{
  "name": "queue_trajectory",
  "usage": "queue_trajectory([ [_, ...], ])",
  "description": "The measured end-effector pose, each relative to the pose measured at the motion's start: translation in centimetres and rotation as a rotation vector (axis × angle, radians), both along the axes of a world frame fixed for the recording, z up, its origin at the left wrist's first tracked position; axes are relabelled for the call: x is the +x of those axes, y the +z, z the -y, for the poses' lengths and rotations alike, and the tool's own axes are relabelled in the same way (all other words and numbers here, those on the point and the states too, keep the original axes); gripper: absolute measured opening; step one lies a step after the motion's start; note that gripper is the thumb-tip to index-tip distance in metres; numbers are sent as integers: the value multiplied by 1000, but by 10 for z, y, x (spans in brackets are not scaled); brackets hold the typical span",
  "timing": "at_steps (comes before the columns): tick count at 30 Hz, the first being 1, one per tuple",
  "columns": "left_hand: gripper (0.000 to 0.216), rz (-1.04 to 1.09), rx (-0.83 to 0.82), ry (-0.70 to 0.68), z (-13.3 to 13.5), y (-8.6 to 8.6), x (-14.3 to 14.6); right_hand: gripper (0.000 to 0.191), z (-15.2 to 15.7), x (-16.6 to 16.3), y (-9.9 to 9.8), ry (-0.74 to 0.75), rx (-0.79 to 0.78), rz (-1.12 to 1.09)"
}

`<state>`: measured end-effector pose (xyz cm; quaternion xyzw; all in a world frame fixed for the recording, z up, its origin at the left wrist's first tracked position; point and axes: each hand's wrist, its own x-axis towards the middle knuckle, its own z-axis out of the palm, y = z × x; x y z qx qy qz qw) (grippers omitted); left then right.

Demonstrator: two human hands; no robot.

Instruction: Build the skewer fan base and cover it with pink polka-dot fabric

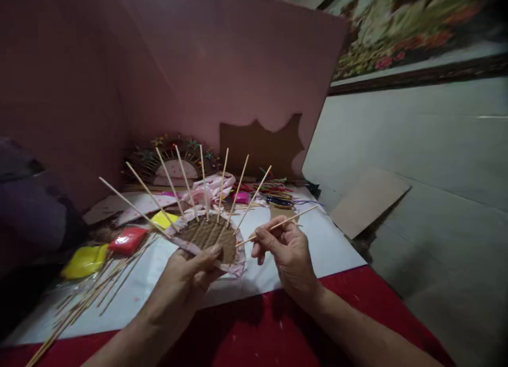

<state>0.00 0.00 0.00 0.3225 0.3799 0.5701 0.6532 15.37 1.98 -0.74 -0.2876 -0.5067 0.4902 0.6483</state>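
My left hand (194, 274) grips a half-round piece of brown cardboard (204, 235) by its lower edge, thumb on the face. Pink-and-white fabric wraps the cardboard's border. Several thin wooden sticks (203, 182) fan outward from its curved edge. Between the thumb and fingers of my right hand (288, 253) is another wooden stick (296, 216). Its inner end meets the right side of the cardboard; whether it is attached I cannot tell. The outer end points up to the right.
Loose sticks (83, 303) lie at left beside yellow (85, 261) and red packets (129, 241). Scissors (280, 200) and pink cloth (212, 187) are behind my hands. A finished-looking stick fan (177, 168) leans at the back. Cut cardboard (260, 145) stands against the pink board (238, 65).
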Motion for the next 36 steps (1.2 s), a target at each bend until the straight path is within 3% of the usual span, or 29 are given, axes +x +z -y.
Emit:
queue_trajectory([
  [2,3,9,-11,27,1,1,-1,16,0,1,-1,4,9,6],
  [6,16,46,-26,42,2,2,-1,14,-1,2,-3,13,22,11],
  [12,5,41,-9,-4,2,1,-3,14,-3,2,-6,21,10,-11],
  [36,14,-18,44,-57,1,-5,-4,19,-7,0,-10,7,-49,-39],
])
